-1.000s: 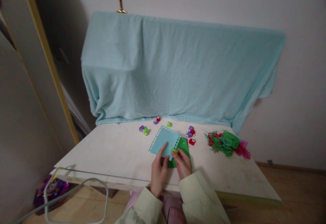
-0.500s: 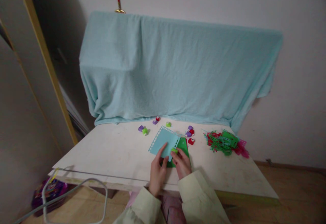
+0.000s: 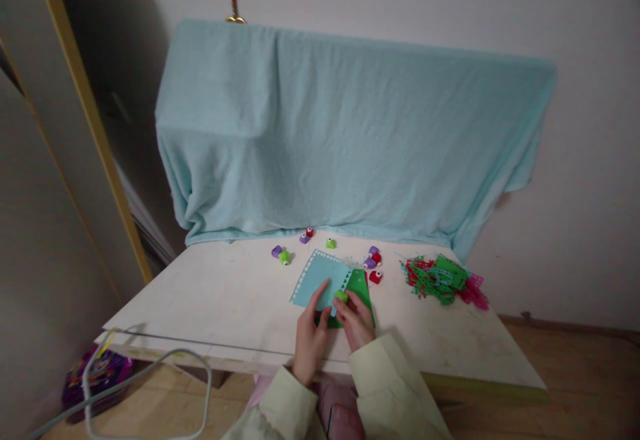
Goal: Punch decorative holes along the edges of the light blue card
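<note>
A light blue sheet point(image 3: 320, 280) with rows of punched holes along its edges lies over a green sheet point(image 3: 361, 288) near the front of the white table. My left hand point(image 3: 311, 333) rests on the blue sheet's lower part, its index finger stretched out and its thumb apart. In my right hand point(image 3: 353, 315) is a small green punch point(image 3: 342, 296), pinched between the fingers at the blue sheet's right edge. A red punch point(image 3: 375, 277) lies just beyond the green sheet.
Purple and red punches point(image 3: 373, 258) sit behind the sheets, with several others farther left. Cut scraps point(image 3: 440, 279) in green, red and pink are heaped at the right. A blue cloth point(image 3: 350, 133) hangs behind the table point(image 3: 215, 293). A white cable point(image 3: 150, 360) loops at the front left.
The blue sheet has shifted very slightly to the left. Both hands are almost where they were, and the green punch is still in my right hand.
</note>
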Demonstrator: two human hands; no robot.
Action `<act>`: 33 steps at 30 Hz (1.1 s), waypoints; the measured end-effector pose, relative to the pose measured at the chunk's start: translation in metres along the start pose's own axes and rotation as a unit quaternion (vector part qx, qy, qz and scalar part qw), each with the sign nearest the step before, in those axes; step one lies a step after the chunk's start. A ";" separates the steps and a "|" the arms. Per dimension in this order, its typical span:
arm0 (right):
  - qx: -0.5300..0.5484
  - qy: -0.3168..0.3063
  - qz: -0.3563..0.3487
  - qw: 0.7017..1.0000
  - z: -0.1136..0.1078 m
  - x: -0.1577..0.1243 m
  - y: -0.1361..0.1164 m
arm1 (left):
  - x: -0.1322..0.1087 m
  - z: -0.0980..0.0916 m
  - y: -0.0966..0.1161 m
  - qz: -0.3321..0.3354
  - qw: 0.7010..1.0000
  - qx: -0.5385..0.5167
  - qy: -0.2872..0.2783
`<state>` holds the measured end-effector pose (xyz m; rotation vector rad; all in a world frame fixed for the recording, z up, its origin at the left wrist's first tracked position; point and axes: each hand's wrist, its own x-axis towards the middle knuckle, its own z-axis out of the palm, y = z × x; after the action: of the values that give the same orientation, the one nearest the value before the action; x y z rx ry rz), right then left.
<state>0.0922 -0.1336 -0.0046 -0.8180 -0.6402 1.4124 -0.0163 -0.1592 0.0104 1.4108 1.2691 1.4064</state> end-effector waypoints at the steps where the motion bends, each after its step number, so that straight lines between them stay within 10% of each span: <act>1: -0.002 0.004 -0.003 1.000 0.001 0.000 0.000 | 0.000 0.000 0.001 0.002 1.000 -0.004 0.002; 33: -0.021 0.003 0.009 1.000 0.003 -0.005 -0.006 | 0.000 0.000 0.003 0.000 1.000 -0.019 -0.007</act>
<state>0.0928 -0.1378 0.0021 -0.8638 -0.6617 1.4166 -0.0156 -0.1599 0.0137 1.3915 1.2272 1.4114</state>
